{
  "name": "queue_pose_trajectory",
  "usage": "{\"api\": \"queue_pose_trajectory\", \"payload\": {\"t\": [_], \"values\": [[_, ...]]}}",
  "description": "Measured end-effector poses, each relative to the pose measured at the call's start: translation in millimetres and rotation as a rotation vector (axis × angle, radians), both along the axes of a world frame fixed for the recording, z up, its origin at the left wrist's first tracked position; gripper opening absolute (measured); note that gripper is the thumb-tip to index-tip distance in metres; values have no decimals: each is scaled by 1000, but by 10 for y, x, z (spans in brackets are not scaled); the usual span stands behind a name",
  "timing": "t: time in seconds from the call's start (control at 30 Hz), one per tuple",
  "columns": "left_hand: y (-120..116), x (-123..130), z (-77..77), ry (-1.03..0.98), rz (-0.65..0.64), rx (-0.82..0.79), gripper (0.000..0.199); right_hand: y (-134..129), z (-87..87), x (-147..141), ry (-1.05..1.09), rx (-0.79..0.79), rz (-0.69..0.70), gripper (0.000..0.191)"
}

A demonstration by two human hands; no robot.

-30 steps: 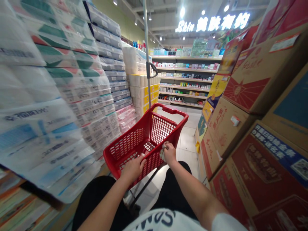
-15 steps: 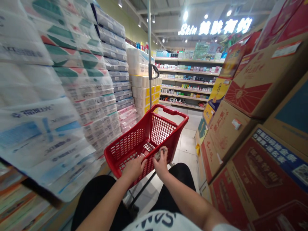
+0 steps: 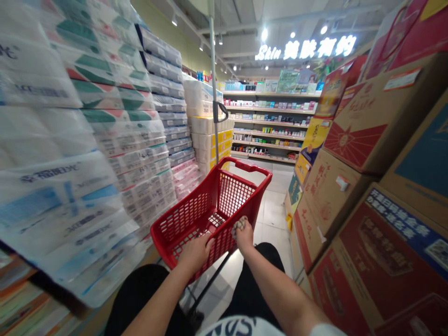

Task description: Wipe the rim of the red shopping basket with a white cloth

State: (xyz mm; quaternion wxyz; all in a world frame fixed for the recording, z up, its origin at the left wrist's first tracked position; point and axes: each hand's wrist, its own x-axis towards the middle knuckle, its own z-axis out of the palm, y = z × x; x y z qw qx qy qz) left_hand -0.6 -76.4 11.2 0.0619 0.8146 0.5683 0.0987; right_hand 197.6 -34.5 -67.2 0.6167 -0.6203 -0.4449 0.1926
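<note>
Standing in the middle of the view, the glossy red plastic shopping cart (image 3: 199,212) has a grid of small openings in its walls and base, a smooth thick rim and a raised bar at its far end. Bunched in the right hand (image 3: 242,231), a crumpled pale cloth with darker mottling (image 3: 237,226) sits against or just beside the cart's near side; the fingers are closed around it. The left hand (image 3: 194,251) lies over the near rim, thumb outstretched, but how far its fingers close cannot be made out. A grey metal pole (image 3: 214,70) with a dark looped handle (image 3: 221,112) rises behind the cart.

Beneath are pale, shiny floor tiles (image 3: 275,205). Tall stacks of plastic-wrapped white paper packs (image 3: 105,93), printed in blue, green and red, line the left; red and brown cardboard cartons (image 3: 357,126) pile up on the right. Beyond stand shelves of small, colourful packages (image 3: 269,112), under a glowing white "Skin" sign (image 3: 304,48) and bright ceiling spotlights (image 3: 264,34).
</note>
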Motion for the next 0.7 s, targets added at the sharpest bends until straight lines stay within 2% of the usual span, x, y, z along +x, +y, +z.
{"api": "queue_pose_trajectory", "payload": {"t": [0.07,0.23,0.37,0.5,0.7], "values": [[-7,10,24,3,2,-11,37,25,-27,49,-35,-11,-30,49],[-9,26,55,5,6,-29,36,94,-51,174,-19,-166,-120,49],[3,29,41,28,18,-41,37,201,52,276,-96,-57,-124,48],[20,32,17,20,12,-27,38,292,171,422,-73,-196,-165,37],[30,33,3,25,15,-32,39,328,209,579,-122,-180,-141,38]]}}
